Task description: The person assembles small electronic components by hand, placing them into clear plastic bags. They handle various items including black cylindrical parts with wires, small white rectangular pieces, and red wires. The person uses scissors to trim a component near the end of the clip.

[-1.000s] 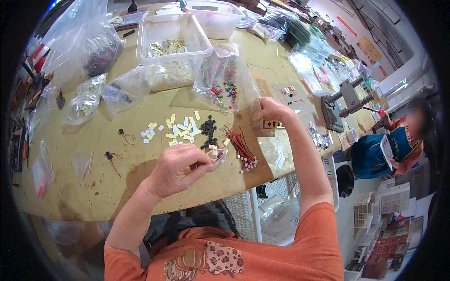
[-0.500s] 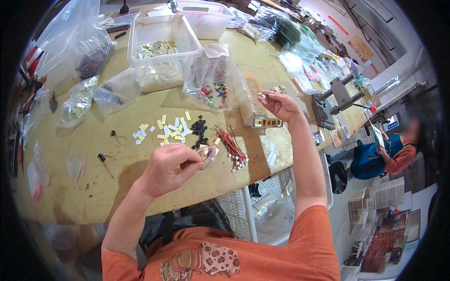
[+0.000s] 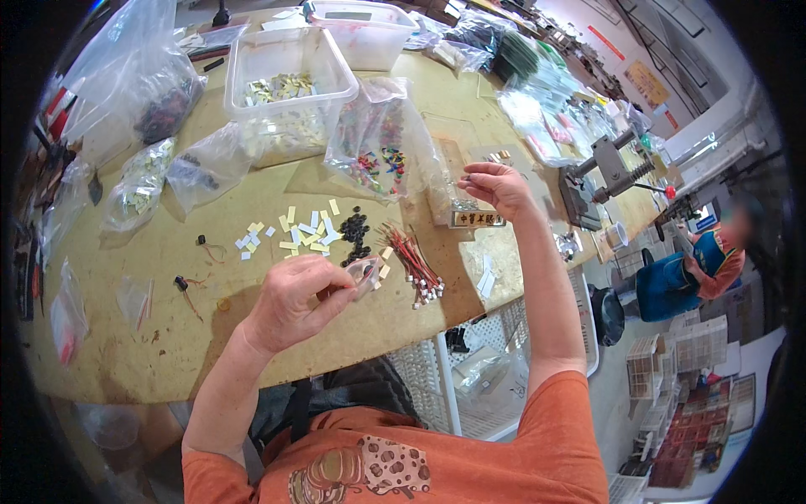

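Observation:
My left hand (image 3: 298,304) is closed in a pinch on a small clear plastic bag (image 3: 366,274), held above the table beside a bundle of red and black wires with white connectors (image 3: 417,267). Something dark shows inside the bag. My right hand (image 3: 501,193) is raised over a clear box (image 3: 449,202) of small parts, its thumb and fingers pinched together. A tiny item at those fingertips is too small to name. Small black round parts (image 3: 356,235) lie in a pile left of the wires, and yellow and white rectangular pieces (image 3: 309,231) are scattered further left.
Behind stand clear plastic tubs (image 3: 353,92) and bags, one with colourful small parts (image 3: 382,160). A hand press (image 3: 596,181) stands at the right. Two black parts with wires (image 3: 181,284) lie at left. A white basket (image 3: 424,378) is below the table edge; another person (image 3: 693,267) is beyond.
My right hand has shifted slightly down, its fingertips still together over the box. The left hand and bag have moved a little. The person at the right has turned slightly.

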Demonstrator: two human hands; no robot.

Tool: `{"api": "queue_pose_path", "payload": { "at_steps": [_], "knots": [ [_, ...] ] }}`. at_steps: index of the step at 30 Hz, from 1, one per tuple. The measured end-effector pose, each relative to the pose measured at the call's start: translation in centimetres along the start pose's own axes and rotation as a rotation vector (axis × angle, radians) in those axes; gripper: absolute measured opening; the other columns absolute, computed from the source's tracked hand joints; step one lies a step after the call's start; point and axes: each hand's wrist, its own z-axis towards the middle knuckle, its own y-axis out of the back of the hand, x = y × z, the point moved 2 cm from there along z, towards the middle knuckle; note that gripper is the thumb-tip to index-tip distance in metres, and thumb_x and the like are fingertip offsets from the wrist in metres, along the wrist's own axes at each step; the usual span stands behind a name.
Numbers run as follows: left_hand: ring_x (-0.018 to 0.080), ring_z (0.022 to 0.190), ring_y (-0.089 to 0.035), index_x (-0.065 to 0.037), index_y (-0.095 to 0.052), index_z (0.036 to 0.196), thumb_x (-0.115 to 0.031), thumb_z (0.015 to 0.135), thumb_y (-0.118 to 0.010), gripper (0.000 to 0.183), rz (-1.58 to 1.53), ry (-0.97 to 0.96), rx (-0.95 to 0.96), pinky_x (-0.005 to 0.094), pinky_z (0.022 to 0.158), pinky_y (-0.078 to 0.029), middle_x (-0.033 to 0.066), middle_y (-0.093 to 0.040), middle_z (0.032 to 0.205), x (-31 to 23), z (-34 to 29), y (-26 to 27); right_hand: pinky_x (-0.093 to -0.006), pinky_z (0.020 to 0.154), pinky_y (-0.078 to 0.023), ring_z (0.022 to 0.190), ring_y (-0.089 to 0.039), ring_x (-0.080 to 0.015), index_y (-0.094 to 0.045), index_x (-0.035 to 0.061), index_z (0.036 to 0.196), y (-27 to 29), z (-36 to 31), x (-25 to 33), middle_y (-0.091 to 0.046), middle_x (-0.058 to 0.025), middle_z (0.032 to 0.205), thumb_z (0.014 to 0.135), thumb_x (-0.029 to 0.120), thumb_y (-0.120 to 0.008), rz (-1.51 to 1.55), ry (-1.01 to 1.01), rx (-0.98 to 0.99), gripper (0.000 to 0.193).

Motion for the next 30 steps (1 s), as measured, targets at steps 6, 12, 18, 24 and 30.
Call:
{"api": "queue_pose_path", "payload": {
  "at_steps": [6,12,18,24,30],
  "knots": [
    [0.0205,0.06,-0.058,-0.004,-0.065,0.08,0.001,0.076,-0.076,0.013,0.034,-0.043,-0.048,0.0328,0.056,-0.045,0.0065,-0.06,0.067,-0.1,0.2,0.0,-0.0321,0.075,-0.064,0.084,-0.073,-0.0254,-0.067,-0.0067,0.104,0.1,0.2,-0.2,-0.071,-0.0159,0.095,0.093,0.003,-0.063,-0.066,0.001,-0.044,0.015],
    [0.0227,0.061,-0.059,-0.005,-0.065,0.08,-0.002,0.077,-0.078,0.013,0.047,-0.055,-0.048,0.0344,0.056,-0.046,0.0069,-0.061,0.067,-0.4,0.4,0.1,-0.0322,0.079,-0.063,0.092,-0.072,-0.0264,-0.064,-0.0067,0.108,2.0,0.9,-0.4,-0.071,-0.0158,0.099,0.097,0.005,-0.059,0.231,-0.05,0.041,0.017],
    [0.0238,0.061,-0.06,-0.005,-0.065,0.081,-0.002,0.077,-0.077,0.013,0.082,-0.071,-0.061,0.0349,0.057,-0.046,0.0069,-0.061,0.067,-0.2,0.2,0.1,-0.0349,0.086,-0.062,0.104,-0.069,-0.0296,-0.061,-0.0101,0.112,0.8,-0.4,0.2,-0.068,-0.0189,0.11,0.098,0.005,-0.055,0.475,-0.082,0.083,0.021],
    [0.0251,0.062,-0.06,-0.005,-0.065,0.082,-0.001,0.076,-0.076,0.013,0.121,-0.109,-0.062,0.0358,0.057,-0.046,0.0073,-0.061,0.067,-0.4,0.3,0.2,-0.0343,0.085,-0.062,0.105,-0.069,-0.0297,-0.059,-0.0115,0.116,-0.9,-1.8,0.4,-0.067,-0.0209,0.112,0.097,0.0,-0.055,0.372,0.0,0.078,0.023],
    [0.0261,0.063,-0.06,-0.005,-0.064,0.083,-0.002,0.076,-0.076,0.014,0.131,-0.117,-0.056,0.0366,0.059,-0.047,0.0077,-0.06,0.068,-0.3,0.2,0.1,-0.0315,0.08,-0.063,0.099,-0.071,-0.0277,-0.063,-0.0095,0.113,-0.7,-1.9,0.7,-0.069,-0.0207,0.107,0.094,-0.003,-0.058,0.059,0.003,-0.042,0.021]
  ]
}}
